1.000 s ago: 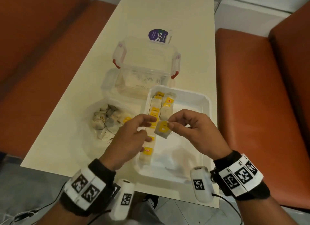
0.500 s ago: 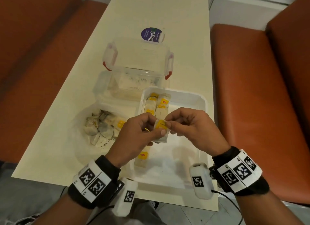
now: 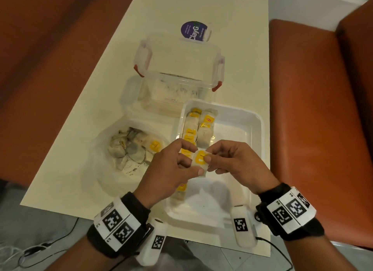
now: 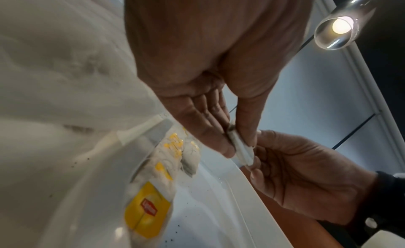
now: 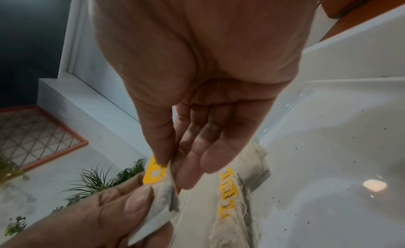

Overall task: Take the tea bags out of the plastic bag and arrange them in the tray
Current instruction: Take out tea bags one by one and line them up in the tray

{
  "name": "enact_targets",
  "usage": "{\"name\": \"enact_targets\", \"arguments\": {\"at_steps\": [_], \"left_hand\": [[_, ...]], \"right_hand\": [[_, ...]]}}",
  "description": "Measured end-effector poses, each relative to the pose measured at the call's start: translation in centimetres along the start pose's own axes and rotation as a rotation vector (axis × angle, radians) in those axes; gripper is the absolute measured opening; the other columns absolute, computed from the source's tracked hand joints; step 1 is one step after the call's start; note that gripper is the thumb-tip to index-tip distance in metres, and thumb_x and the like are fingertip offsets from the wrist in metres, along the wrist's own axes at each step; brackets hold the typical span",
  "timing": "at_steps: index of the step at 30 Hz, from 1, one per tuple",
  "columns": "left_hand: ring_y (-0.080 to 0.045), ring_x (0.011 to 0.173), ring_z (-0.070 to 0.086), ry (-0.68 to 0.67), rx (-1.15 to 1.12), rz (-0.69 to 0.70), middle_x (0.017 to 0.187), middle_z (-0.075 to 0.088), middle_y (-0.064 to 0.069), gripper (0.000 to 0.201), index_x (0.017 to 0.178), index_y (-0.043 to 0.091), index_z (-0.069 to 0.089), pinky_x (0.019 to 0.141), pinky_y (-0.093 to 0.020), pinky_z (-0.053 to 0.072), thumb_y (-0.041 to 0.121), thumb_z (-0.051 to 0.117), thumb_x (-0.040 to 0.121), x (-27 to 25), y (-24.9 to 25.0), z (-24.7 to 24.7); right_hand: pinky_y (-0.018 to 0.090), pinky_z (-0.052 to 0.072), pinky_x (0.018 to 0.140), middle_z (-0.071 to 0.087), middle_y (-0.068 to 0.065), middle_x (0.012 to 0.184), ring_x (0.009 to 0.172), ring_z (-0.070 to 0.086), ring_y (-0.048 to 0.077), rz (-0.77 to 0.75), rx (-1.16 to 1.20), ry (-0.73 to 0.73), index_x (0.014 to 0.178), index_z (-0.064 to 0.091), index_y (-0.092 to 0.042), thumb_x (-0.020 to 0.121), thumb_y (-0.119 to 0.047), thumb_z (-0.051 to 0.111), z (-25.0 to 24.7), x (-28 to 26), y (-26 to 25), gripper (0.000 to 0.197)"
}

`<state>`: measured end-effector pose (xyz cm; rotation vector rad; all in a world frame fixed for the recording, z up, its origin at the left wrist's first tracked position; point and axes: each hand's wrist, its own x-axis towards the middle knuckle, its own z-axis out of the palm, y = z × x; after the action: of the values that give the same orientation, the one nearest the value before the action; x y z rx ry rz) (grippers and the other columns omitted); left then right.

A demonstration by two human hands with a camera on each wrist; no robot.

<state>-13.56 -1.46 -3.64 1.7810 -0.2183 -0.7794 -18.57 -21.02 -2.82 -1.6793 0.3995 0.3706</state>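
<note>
Item: one tea bag [image 3: 199, 162], held above the tray [image 3: 256, 133] by both hands at once. Left hand [image 3: 171, 171]: grip closed, thumb and forefinger pinching the bag's lower paper edge. Right hand [image 3: 238, 165]: grip closed, thumb and fingertips pinching the yellow tag [image 3: 201, 157] at the bag's upper end. Position: over the middle of the tray, just right of the row of bags [image 3: 190, 133] already laid along the tray's left wall; a second, shorter row [image 3: 205, 129] sits beside it toward the far end. Long axis of the held bag: roughly near-to-far, matching the rows, so the coming set-down appears to turn on lowering it into the second row nearer the tabletop's near edge. Neither hand is clearly nearer; both meet at the bag. Plastic bag [image 3: 129, 147]: left of the tray on the tabletop [image 3: 181, 6], loose bags left inside. A clear box [image 3: 177, 69] stands beyond both. Views: the head camera gives the layout of rows and free floor; the right wrist camera shows the thumb on the tag [image 5: 154, 172] and dark leaf inside the paper; the left wrist camera shows the bag edge-on [image 4: 241, 147], thin between the fingers, and tea dust on the tray floor.
</note>
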Motion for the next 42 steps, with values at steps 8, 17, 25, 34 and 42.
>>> {"name": "enact_targets", "arguments": {"at_steps": [8,17,25,34,42], "left_hand": [[-0.019,0.076,0.073,-0.001,-0.011,-0.005,0.091,0.077,0.007,0.033,0.107,0.033,0.062,0.065,-0.036,0.059,0.028,0.080,0.081,-1.9,0.6,-2.4],[-0.015,0.069,0.071,0.114,0.024,0.006,0.082,0.074,0.006,0.032,0.091,0.042,0.067,0.061,-0.031,0.053,0.056,0.080,0.066,-5.1,-0.4,-6.2],[-0.014,0.071,0.071,0.128,0.042,-0.024,0.083,0.074,0.007,0.030,0.092,0.042,0.067,0.066,-0.033,0.053,0.053,0.072,0.064,-5.8,-1.3,-7.0],[-0.011,0.069,0.067,0.183,0.205,-0.052,0.082,0.072,0.014,0.015,0.089,0.039,0.067,0.066,-0.032,0.054,0.034,0.078,0.080,-5.9,-2.2,-8.0],[-0.012,0.092,0.063,0.158,0.863,0.079,0.119,0.061,0.011,0.031,0.119,0.033,0.059,0.073,-0.029,0.048,0.025,0.067,0.090,-3.0,-3.3,-10.7]], "right_hand": [[0.035,0.054,0.070,0.075,0.002,0.080,0.073,0.072,0.015,-0.015,-0.207,0.167,0.091,0.068,-0.019,0.092,-0.024,0.070,-0.5,1.3,1.1,0.005],[0.033,0.055,0.074,0.075,-0.004,0.076,0.075,0.071,0.011,0.053,-0.582,0.045,0.088,0.063,-0.026,0.094,-0.027,0.066,-0.2,3.6,1.7,0.007],[0.036,0.062,0.078,0.076,0.009,0.080,0.078,0.075,0.023,0.188,-0.405,0.128,0.093,0.064,-0.013,0.091,-0.013,0.069,-1.2,6.4,1.0,0.005],[0.040,0.063,0.080,0.076,0.011,0.077,0.083,0.076,0.029,0.208,-0.327,0.179,0.093,0.063,-0.010,0.089,-0.012,0.072,-0.9,7.7,1.1,0.011],[0.043,0.056,0.079,0.066,-0.005,0.094,0.082,0.068,0.020,0.077,-0.681,0.284,0.098,0.057,-0.027,0.085,-0.041,0.075,-0.2,6.3,-0.3,0.026]]}}
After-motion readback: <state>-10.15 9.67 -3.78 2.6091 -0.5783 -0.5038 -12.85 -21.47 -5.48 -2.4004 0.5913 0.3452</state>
